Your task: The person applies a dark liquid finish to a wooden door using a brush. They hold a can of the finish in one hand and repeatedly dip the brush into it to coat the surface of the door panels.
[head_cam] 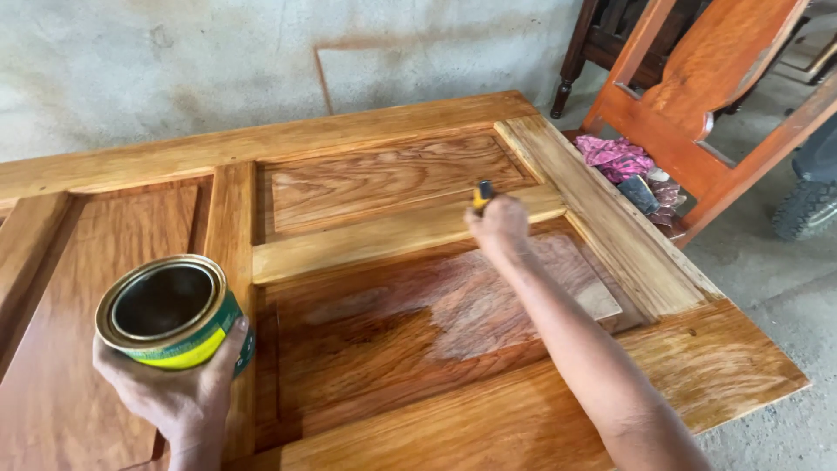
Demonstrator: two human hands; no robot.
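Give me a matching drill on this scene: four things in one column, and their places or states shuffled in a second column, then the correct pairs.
Things:
1. open tin can
2. brush handle
3. pink cloth
4. lower right door panel

Places or states:
A. lies on the orange wooden chair
B. partly glossy and dark, partly pale and dull
C. held in the left hand, lid off
D. sticks out of the right hand over the wooden door

Pairs: 1-C, 2-D, 3-A, 4-B
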